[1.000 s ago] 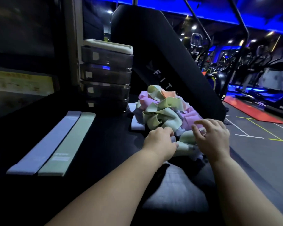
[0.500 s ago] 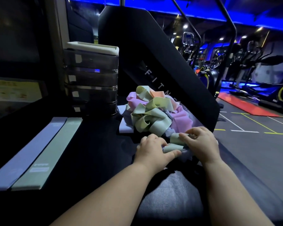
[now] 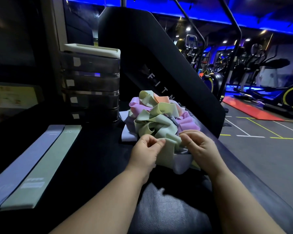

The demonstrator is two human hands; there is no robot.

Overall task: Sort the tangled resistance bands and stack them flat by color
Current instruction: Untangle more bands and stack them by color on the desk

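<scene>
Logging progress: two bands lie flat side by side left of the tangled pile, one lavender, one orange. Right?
No. The head view shows the flat lavender elastic band beside a flat pale green elastic band, not an orange one, left of the tangled pile of bands.

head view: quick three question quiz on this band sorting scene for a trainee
1. True or false: a flat lavender band and a flat green band lie side by side, left of the tangled pile.
2. Which band do the left hand and right hand pinch? A orange band, B pale green band, C pink band.
3. Fill in: the flat green band lies to the ___ of the lavender one.
Key: 1 true; 2 B; 3 right.
</scene>
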